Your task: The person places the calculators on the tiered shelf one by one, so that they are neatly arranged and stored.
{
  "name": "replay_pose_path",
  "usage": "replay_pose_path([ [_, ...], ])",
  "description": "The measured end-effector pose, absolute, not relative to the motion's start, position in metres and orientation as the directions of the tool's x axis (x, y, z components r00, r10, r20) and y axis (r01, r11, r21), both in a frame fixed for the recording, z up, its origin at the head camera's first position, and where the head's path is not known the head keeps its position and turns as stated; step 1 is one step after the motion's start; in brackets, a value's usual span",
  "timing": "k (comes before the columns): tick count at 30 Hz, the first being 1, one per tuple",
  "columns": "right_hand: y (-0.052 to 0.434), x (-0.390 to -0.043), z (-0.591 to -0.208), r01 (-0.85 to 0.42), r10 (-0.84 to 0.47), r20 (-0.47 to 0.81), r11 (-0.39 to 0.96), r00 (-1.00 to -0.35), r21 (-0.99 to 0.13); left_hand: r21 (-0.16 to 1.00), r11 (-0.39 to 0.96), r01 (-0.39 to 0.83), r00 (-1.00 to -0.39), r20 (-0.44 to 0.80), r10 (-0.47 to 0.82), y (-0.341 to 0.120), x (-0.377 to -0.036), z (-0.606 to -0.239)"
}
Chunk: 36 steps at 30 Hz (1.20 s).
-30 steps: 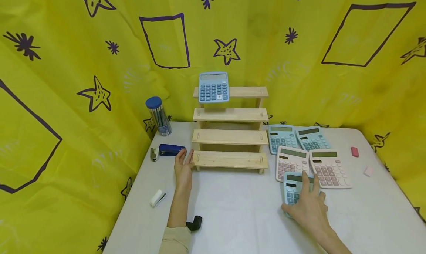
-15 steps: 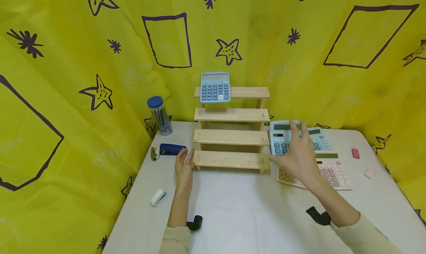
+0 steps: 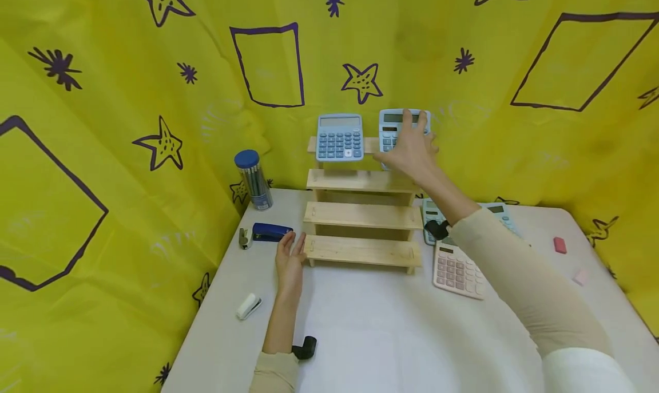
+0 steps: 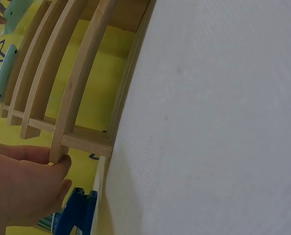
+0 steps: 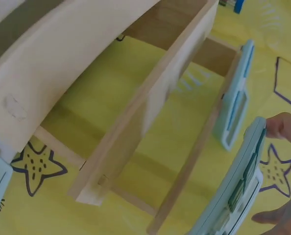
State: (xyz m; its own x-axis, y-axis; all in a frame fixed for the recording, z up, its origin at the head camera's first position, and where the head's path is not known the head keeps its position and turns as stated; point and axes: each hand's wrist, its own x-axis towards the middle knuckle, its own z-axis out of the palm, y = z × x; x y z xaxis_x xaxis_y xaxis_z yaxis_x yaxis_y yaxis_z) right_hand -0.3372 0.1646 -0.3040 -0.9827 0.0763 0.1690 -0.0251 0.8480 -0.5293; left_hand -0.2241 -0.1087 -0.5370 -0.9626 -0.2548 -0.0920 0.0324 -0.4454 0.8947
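Note:
A four-tier wooden stand (image 3: 362, 214) is at the back of the table. My left hand (image 3: 290, 270) pinches the left end of its lowest board between thumb and fingers, as the left wrist view shows. At the top tier's right end, my right hand (image 3: 414, 153) holds a light-blue calculator (image 3: 392, 133) by its sides, display uppermost. In the right wrist view this calculator (image 5: 233, 186) tilts beside the top board; whether it touches the board I cannot tell. Another blue calculator (image 3: 340, 138) leans on that tier's left part.
Under my right forearm lie a pink calculator (image 3: 458, 270) and blue calculators (image 3: 431, 210), partly hidden. Erasers (image 3: 560, 245) sit far right. To the left are a pencil tub (image 3: 254, 181), a blue stapler (image 3: 270, 231), a staple remover (image 3: 244, 238) and a small white stapler (image 3: 249, 306).
My right hand has lifted the blue calculator from in front of the pink ones and carried it up and left to the top tier. My left hand has stayed at the stand's lowest board.

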Motion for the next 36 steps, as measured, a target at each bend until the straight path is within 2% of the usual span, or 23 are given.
replay_pose_path([
  [9, 0.153, -0.376, -0.312, 0.05, 0.092, 0.062, 0.868, -0.994, -0.494, 0.907, -0.417, 0.059, -0.966, -0.053, -0.252, -0.106, -0.221, -0.538],
  [15, 0.155, -0.386, -0.32, 0.054, 0.101, 0.076, 0.883, -0.992, -0.466, 0.914, -0.402, 0.057, -0.968, -0.048, -0.247, -0.105, -0.22, -0.538],
  [20, 0.164, -0.384, -0.322, -0.024, 0.069, 0.147, 0.834, -0.987, -0.552, 0.915, -0.4, 0.052, -0.966, -0.056, -0.254, -0.107, -0.222, -0.538],
  [26, 0.193, -0.357, -0.324, -0.113, 0.055, 0.236, 0.76, -0.97, -0.64, 0.914, -0.404, 0.046, -0.962, -0.068, -0.264, -0.105, -0.224, -0.537],
  [31, 0.226, -0.317, -0.341, -0.169, -0.004, 0.258, 0.766, -0.966, -0.621, 0.908, -0.417, 0.037, -0.96, -0.084, -0.267, -0.104, -0.225, -0.535],
  [36, 0.266, -0.271, -0.375, -0.149, -0.028, 0.211, 0.797, -0.977, -0.585, 0.91, -0.414, 0.03, -0.96, -0.09, -0.266, -0.103, -0.223, -0.534],
])
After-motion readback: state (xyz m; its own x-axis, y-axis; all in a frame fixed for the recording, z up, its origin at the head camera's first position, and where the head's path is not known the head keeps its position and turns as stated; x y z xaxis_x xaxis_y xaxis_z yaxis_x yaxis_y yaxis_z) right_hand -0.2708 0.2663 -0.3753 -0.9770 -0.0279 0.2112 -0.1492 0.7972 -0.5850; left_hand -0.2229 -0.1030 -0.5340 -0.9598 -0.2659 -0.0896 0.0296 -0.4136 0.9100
